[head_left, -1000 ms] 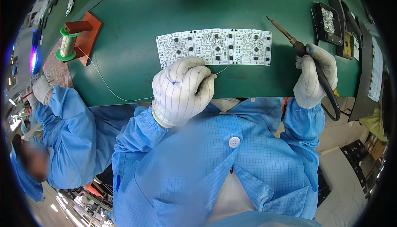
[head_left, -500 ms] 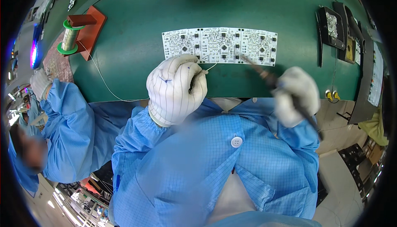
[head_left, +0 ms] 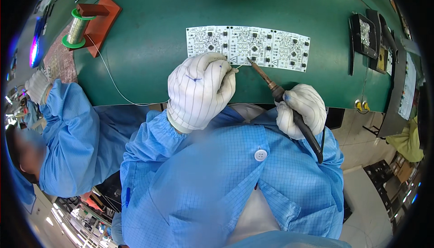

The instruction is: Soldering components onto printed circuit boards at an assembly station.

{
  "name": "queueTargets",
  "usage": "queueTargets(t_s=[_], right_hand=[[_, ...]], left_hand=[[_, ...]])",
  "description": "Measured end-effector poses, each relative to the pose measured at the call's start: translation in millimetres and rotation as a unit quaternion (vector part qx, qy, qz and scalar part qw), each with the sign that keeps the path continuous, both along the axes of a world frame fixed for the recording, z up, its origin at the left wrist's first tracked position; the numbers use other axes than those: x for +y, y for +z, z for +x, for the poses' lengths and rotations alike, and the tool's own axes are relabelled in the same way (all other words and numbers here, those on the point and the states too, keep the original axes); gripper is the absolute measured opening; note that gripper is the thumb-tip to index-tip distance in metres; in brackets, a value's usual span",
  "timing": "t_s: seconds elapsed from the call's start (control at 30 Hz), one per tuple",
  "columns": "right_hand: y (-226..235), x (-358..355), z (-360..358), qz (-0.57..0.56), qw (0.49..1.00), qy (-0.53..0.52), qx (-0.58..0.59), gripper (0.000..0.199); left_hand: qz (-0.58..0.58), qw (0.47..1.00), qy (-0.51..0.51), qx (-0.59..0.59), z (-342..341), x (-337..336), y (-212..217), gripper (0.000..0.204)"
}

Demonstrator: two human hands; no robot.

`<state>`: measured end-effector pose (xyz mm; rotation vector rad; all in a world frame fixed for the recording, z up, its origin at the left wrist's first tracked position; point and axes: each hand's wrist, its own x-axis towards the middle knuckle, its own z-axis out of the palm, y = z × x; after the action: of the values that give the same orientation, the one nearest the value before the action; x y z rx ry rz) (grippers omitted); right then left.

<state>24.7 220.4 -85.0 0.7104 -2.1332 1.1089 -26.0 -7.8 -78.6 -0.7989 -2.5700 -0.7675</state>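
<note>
A white circuit board panel [head_left: 253,47] with small black parts lies on the green table [head_left: 153,40]. My left hand [head_left: 199,89], in a white striped glove, pinches thin solder wire [head_left: 113,83] whose end reaches the board's near edge. In my gloved right hand [head_left: 302,110] is a soldering iron [head_left: 271,85], gripped by its black handle. The iron's tip touches the board's lower middle, right beside the wire end.
A solder spool [head_left: 74,31] sits on an orange-red stand [head_left: 101,22] at the table's far left. Black trays with small parts [head_left: 364,31] stand at the right. Another person in a blue coat [head_left: 68,135] and white glove works at my left.
My right hand has swung the soldering iron in from the far right to the board's middle. The left hand stayed at the board's near edge with the wire.
</note>
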Motion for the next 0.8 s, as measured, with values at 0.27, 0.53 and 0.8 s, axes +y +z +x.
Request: queueTargets(t_s=[0.27, 0.53, 0.8], right_hand=[[-2.2, 3.2, 1.1, 0.002, 1.0, 0.017, -0.012, 0.027], [0.4, 5.0, 5.3, 0.025, 1.0, 0.017, 0.0, 0.027], [2.0, 33.4, 20.5, -0.075, 0.992, -0.032, -0.099, 0.022]], left_hand=[[0.008, 1.0, -0.006, 0.015, -0.9, 0.1, -2.4, 0.018], [0.002, 1.0, -0.013, 0.023, -0.9, -0.9, -4.0, 0.017], [0.013, 1.0, -0.018, -0.018, 0.3, -0.3, 1.2, 0.015]])
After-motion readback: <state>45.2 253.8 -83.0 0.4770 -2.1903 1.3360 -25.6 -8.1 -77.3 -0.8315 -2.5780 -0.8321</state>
